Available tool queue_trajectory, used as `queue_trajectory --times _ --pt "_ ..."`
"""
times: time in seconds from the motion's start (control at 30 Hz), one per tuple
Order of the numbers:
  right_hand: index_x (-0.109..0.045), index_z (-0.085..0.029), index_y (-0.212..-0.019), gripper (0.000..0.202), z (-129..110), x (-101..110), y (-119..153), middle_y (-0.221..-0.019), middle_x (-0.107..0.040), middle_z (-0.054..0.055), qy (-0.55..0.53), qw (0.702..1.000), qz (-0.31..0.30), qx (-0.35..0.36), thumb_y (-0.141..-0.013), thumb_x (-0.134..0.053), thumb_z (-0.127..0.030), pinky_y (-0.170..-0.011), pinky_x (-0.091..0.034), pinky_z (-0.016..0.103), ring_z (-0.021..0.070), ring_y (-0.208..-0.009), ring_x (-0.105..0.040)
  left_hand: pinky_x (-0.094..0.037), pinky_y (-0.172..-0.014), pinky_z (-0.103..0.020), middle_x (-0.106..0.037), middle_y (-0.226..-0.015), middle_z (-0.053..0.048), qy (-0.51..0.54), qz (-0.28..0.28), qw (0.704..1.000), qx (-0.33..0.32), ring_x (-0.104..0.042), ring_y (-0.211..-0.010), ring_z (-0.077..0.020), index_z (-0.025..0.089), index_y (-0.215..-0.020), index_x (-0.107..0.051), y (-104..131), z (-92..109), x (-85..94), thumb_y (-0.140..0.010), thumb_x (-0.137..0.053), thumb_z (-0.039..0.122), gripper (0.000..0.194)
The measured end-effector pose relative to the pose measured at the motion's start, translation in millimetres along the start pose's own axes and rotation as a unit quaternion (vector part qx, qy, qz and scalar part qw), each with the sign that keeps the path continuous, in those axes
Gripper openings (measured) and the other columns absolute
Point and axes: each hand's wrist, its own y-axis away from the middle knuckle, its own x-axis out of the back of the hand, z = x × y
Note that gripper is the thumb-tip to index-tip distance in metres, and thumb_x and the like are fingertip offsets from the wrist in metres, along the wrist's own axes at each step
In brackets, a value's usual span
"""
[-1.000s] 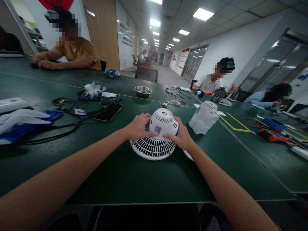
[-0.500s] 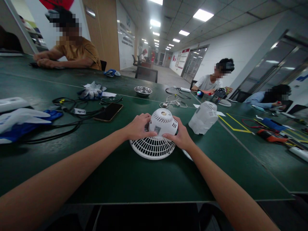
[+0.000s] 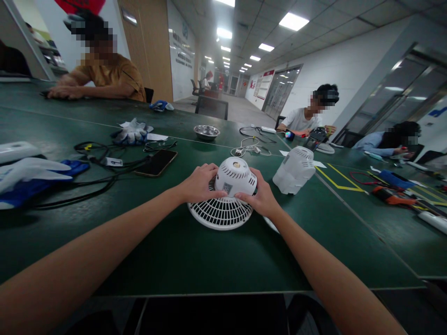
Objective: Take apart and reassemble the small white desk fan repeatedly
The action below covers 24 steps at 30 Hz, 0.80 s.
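A white domed motor housing (image 3: 237,173) with vent slots and a small label sits on a round white fan grille (image 3: 220,215), which lies on the green table (image 3: 195,260). My left hand (image 3: 199,184) grips the housing's left side, thumb along its lower front edge. On the right side my right hand (image 3: 260,193) holds the same housing, its thumb near the other thumb. The fingertips behind the housing are partly hidden. Under my right forearm, the edge of a white curved part (image 3: 271,225) shows. To the right stands a white plastic casing (image 3: 294,171).
A phone (image 3: 156,163), black cables (image 3: 101,186) and blue-white gloves (image 3: 38,177) lie at left. A metal bowl (image 3: 206,132) and white cable (image 3: 249,148) are behind the housing. An orange-black tool (image 3: 393,197) lies right. Several people sit around the table.
The view has shifted very slightly. Both hands keep their hold on the housing, and nothing on the near table has visibly moved.
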Motion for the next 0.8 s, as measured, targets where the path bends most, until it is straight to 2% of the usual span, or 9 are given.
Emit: queue_trajectory --times 0.43,0.6,0.7,0.8 --pt "-0.039 -0.024 -0.142 0.086 7.8 -1.0 -2.1 -0.137 -0.059 0.013 -0.029 0.999 -0.013 0.001 -0.073 -0.082 -0.052 -0.104 -0.048 0.055 0.0337 -0.121 -0.060 -0.043 -0.095 -0.054 -0.059 -0.125 -0.014 0.016 0.003 1.000 0.002 -0.054 -0.110 -0.0329 0.020 -0.131 -0.060 0.2 0.0 0.5 -0.080 -0.063 0.067 0.070" --pt "-0.039 -0.023 -0.143 0.077 4.5 3.6 -1.3 -0.137 -0.058 0.014 -0.001 0.999 -0.030 0.017 -0.082 -0.071 -0.056 -0.103 -0.048 0.056 0.0346 -0.121 -0.060 -0.043 -0.096 -0.057 -0.060 -0.128 -0.014 0.017 0.011 1.000 -0.003 -0.055 -0.113 -0.0348 0.021 -0.132 -0.058 0.1 0.4 0.8 -0.075 -0.070 0.066 0.073" --pt "-0.038 -0.025 -0.145 0.072 5.0 8.2 -0.6 -0.128 -0.064 0.012 0.021 0.999 -0.024 0.020 -0.087 -0.063 -0.058 -0.099 -0.050 0.057 0.0341 -0.112 -0.064 -0.044 -0.097 -0.058 -0.063 -0.128 -0.015 0.030 0.015 0.999 -0.004 -0.058 -0.114 -0.0359 0.020 -0.134 -0.056 0.9 1.5 4.4 -0.076 -0.071 0.062 0.073" --pt "-0.025 -0.028 -0.153 0.082 5.2 12.0 0.1 -0.112 -0.071 0.010 0.023 0.999 -0.029 0.005 -0.087 -0.061 -0.061 -0.090 -0.054 0.057 0.0325 -0.094 -0.069 -0.045 -0.099 -0.058 -0.062 -0.133 -0.016 0.073 0.029 0.997 -0.018 -0.060 -0.117 -0.0359 0.022 -0.147 -0.043 3.4 0.3 6.2 -0.083 -0.067 0.051 0.074"
